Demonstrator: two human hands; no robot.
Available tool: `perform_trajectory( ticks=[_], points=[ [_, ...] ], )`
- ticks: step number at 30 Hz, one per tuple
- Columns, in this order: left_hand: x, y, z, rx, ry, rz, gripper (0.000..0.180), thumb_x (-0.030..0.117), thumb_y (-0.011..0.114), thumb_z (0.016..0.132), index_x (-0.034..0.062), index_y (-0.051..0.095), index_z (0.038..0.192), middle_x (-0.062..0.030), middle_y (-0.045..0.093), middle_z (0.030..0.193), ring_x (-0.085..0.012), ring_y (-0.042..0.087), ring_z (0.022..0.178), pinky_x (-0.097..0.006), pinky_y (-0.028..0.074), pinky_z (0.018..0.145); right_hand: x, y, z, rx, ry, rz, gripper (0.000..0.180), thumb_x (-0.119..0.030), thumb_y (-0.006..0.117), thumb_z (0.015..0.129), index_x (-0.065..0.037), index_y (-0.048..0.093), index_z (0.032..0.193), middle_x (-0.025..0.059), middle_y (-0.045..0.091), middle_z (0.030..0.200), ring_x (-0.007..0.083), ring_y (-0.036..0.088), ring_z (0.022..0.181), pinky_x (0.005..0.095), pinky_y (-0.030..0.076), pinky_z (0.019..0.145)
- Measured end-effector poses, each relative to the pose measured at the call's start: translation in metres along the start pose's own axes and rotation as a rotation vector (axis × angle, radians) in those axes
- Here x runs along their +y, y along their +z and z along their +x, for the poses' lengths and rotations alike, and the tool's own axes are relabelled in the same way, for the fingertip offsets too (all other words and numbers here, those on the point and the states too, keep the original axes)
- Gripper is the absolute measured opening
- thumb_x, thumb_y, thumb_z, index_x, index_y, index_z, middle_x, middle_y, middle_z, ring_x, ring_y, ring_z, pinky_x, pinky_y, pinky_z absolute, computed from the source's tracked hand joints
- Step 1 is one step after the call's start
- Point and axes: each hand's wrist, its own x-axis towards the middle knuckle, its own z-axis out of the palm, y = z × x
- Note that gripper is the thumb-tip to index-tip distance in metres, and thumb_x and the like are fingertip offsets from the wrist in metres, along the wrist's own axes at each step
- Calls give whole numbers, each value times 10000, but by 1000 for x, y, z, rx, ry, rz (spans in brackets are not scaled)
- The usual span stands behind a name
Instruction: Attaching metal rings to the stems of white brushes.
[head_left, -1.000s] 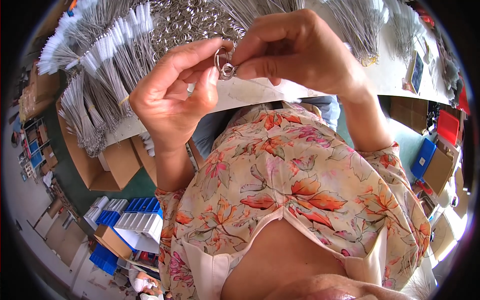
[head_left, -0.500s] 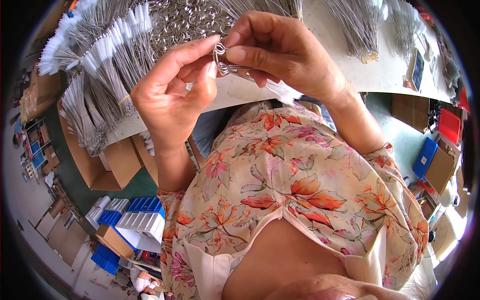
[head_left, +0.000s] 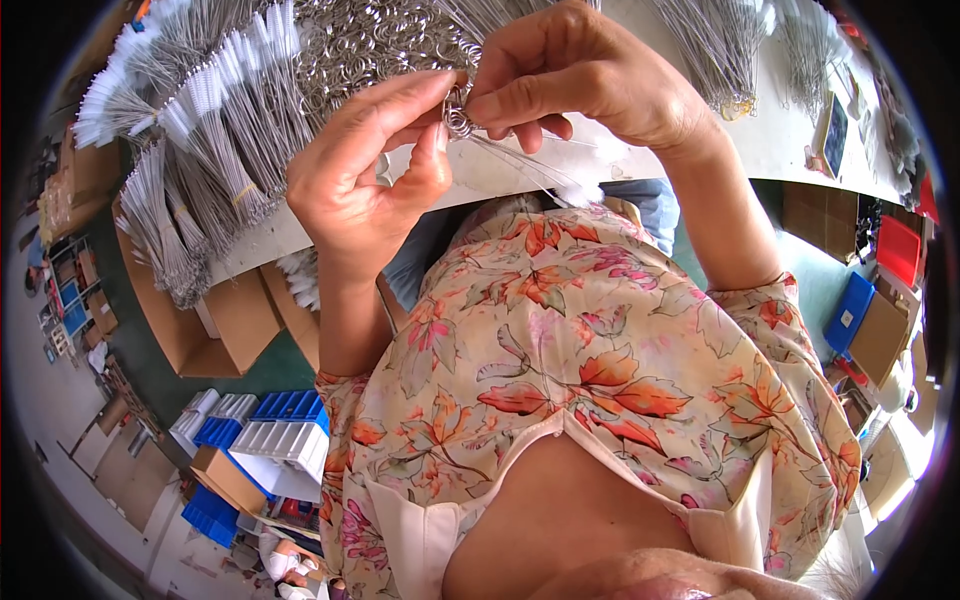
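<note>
My left hand (head_left: 365, 175) pinches a small silver metal ring (head_left: 457, 115) between thumb and fingertips, above the near edge of the worktable. Thin wire-handled brushes (head_left: 515, 158) hang from the ring by their looped ends, their white bristle tips (head_left: 580, 194) pointing down to the right. My right hand (head_left: 600, 85) is closed in a pinch at the ring's right side, thumb against forefinger. Its fingertips hide part of the ring. Beyond my hands lies a heap of loose silver rings (head_left: 375, 45).
Bundles of white-tipped wire brushes (head_left: 225, 125) cover the table's left, some overhanging its edge. More wire bundles (head_left: 715, 55) lie at the far right, near a dark flat device (head_left: 834, 135). A cardboard box (head_left: 235, 330) and blue and white bins (head_left: 285, 440) stand below left.
Both hands have shifted slightly, the left to the right and the right upward. The ring has moved right and turned, and the brush wires now hang more visibly below the right hand.
</note>
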Motion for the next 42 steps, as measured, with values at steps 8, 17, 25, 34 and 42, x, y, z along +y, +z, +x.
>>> perform_trajectory(
  ticks=[8,17,25,34,42],
  points=[
    [9,-5,8,25,-285,-293,247,-79,548,788,-86,577,1033,-163,613,988,-168,617,855,-263,545,722,14,30,-8,346,-452,-330,72,-39,600,826,8,638,862,18,590,723,60,540,642,202,426,558],
    [-1,-9,8,-66,-277,-251,133,20,569,842,-49,586,954,-64,595,849,-98,557,697,-208,470,547,23,22,-4,229,-231,133,170,-149,611,844,-20,601,954,-15,568,718,24,471,591,167,371,509],
    [4,-6,11,21,-639,-879,134,100,538,882,-13,585,935,-23,560,764,-52,439,568,-198,379,486,21,19,-5,221,-198,43,142,-134,602,845,-41,598,953,-45,534,695,5,443,567,159,343,480],
    [8,-14,11,-8,-640,-574,132,114,550,879,-8,577,919,-21,558,696,-37,457,538,-172,379,486,29,19,2,174,-288,93,127,-131,618,826,-33,605,907,-24,567,711,24,469,578,166,356,489],
    [17,-14,8,-37,-418,-47,158,112,517,898,0,613,955,-27,615,803,-52,529,718,-180,422,620,30,23,9,136,-282,193,100,-115,625,818,-30,625,872,-4,596,728,39,503,589,174,385,492]
  ],
)
